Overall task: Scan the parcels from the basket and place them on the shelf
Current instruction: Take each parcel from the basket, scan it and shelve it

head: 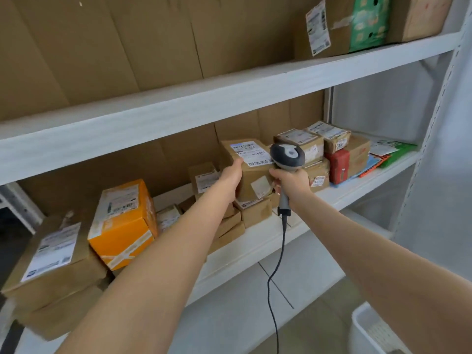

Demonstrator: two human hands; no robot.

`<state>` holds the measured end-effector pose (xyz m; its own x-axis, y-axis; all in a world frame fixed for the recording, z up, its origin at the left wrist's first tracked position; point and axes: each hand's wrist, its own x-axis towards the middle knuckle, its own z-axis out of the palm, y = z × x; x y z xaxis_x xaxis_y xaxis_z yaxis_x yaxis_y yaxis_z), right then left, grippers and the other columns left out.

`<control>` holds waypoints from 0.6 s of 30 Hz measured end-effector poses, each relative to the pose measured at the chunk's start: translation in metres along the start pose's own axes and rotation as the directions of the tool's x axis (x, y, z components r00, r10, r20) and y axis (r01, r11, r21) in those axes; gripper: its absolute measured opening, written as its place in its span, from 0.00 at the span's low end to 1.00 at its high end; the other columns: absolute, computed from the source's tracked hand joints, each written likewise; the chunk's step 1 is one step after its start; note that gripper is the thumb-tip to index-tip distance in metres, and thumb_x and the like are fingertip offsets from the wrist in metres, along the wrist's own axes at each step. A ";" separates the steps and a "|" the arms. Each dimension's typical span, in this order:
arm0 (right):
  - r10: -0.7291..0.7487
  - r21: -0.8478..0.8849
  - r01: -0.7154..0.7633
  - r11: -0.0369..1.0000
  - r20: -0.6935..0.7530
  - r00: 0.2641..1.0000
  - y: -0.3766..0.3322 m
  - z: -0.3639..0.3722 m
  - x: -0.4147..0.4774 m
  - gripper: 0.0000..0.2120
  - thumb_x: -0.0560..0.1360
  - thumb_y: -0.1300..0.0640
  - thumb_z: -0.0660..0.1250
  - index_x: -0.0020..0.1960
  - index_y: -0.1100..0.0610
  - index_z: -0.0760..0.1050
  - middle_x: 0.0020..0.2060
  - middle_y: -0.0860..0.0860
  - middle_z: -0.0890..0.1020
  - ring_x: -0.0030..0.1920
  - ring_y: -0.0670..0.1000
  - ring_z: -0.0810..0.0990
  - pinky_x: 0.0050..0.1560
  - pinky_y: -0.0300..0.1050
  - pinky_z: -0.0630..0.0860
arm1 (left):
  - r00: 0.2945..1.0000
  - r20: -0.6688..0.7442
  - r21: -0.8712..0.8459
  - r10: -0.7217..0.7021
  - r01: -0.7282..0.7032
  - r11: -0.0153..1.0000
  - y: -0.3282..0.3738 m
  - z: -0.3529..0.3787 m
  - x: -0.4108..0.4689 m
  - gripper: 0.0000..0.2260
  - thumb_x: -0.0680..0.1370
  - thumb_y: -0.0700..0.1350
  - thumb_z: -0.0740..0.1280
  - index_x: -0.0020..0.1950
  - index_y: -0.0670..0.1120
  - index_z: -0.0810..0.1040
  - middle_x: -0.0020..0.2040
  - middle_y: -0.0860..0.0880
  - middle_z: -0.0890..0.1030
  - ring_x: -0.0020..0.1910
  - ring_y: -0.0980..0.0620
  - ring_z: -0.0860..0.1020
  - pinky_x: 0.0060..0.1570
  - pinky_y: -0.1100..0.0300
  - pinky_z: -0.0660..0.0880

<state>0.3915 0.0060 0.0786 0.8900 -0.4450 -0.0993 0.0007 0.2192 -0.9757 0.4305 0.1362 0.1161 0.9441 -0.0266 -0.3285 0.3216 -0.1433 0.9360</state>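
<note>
My left hand [231, 178] grips a brown cardboard parcel [251, 172] by its left side, holding it above smaller boxes on the middle shelf [339, 192]. A white shipping label lies on the parcel's top face. My right hand [290, 181] grips the handle of a grey barcode scanner [287, 155], whose head sits right beside the label. The scanner's dark cable [277, 264] hangs down toward the floor. A corner of the white basket [367, 328] shows at bottom right.
Several brown parcels, an orange box [125, 223] and a red box [338, 166] crowd the middle shelf. The upper shelf [229, 98] holds a labelled carton and a green package [369, 21] at right. A white upright post [449, 103] stands on the right.
</note>
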 end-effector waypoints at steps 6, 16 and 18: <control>0.034 -0.092 -0.033 0.995 0.009 0.999 0.013 0.026 0.021 0.08 0.72 0.61 0.72 0.42 0.55 0.72 0.39 0.54 0.78 0.39 0.51 0.78 0.53 0.53 0.79 | 1.000 -0.019 0.094 -0.013 0.014 0.995 0.003 -0.004 -0.002 0.09 0.81 0.43 0.59 0.61 0.44 0.71 0.42 0.46 0.74 0.39 0.49 0.74 0.49 0.54 0.72; 0.176 0.286 -0.148 0.947 -0.073 0.982 0.040 -0.031 0.003 0.07 0.74 0.66 0.69 0.48 0.58 0.74 0.44 0.57 0.79 0.41 0.52 0.80 0.46 0.50 0.80 | 0.857 0.059 0.448 0.512 -0.481 0.753 -0.022 0.047 0.007 0.15 0.79 0.43 0.63 0.66 0.48 0.73 0.65 0.49 0.73 0.63 0.49 0.73 0.59 0.58 0.71; 0.206 0.392 -0.139 0.909 -0.135 0.969 0.050 -0.069 -0.006 0.06 0.74 0.67 0.68 0.49 0.60 0.74 0.42 0.56 0.79 0.39 0.52 0.79 0.45 0.48 0.79 | 0.909 0.153 0.395 0.388 -0.416 0.819 -0.037 0.082 0.005 0.13 0.79 0.42 0.63 0.64 0.46 0.75 0.56 0.50 0.77 0.54 0.51 0.76 0.53 0.58 0.72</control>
<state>0.3552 -0.0401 0.0168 0.8010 -0.5036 -0.3238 0.0559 0.6014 -0.7970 0.4172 0.0600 0.0696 0.9719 -0.2309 0.0452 -0.1578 -0.4969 0.8534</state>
